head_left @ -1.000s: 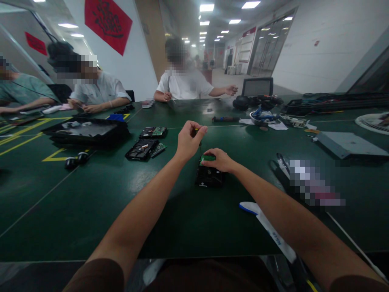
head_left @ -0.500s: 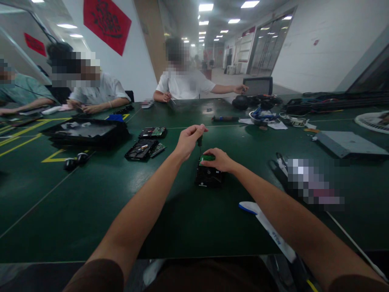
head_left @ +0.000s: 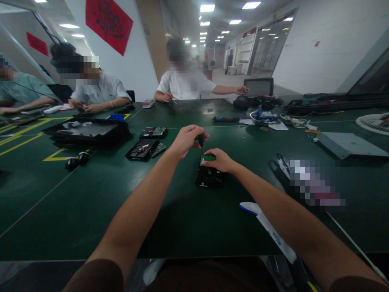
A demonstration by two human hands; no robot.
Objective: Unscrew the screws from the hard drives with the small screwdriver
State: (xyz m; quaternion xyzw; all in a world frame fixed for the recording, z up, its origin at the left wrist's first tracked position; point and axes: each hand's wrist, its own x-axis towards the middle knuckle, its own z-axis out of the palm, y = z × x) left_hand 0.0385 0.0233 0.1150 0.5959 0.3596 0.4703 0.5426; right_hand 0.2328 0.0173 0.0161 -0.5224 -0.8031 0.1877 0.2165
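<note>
A black hard drive point(head_left: 209, 177) with a green circuit board point(head_left: 207, 158) at its far end lies on the table before me. My left hand point(head_left: 189, 140) is closed around the dark handle of a screwdriver point(head_left: 201, 140), held upright with its thin shaft pointing down at the far edge of the board. My right hand point(head_left: 219, 159) grips the hard drive's board end from the right, thumb and fingers on either side. My fingers hide part of the board, and the screwdriver's tip is too small to make out.
Left of my hands lie an opened hard drive point(head_left: 142, 149) and another drive point(head_left: 153, 132) with its board showing. A black tray point(head_left: 88, 132) stands farther left. At right are a grey metal box point(head_left: 351, 145) and a white-and-blue strip point(head_left: 273, 229). Several people sit across the table point(head_left: 121, 227).
My left fingers have shifted on the screwdriver handle, opening a little and sitting slightly lower. My right hand and the hard drive stay in place. The view has shifted very slightly.
</note>
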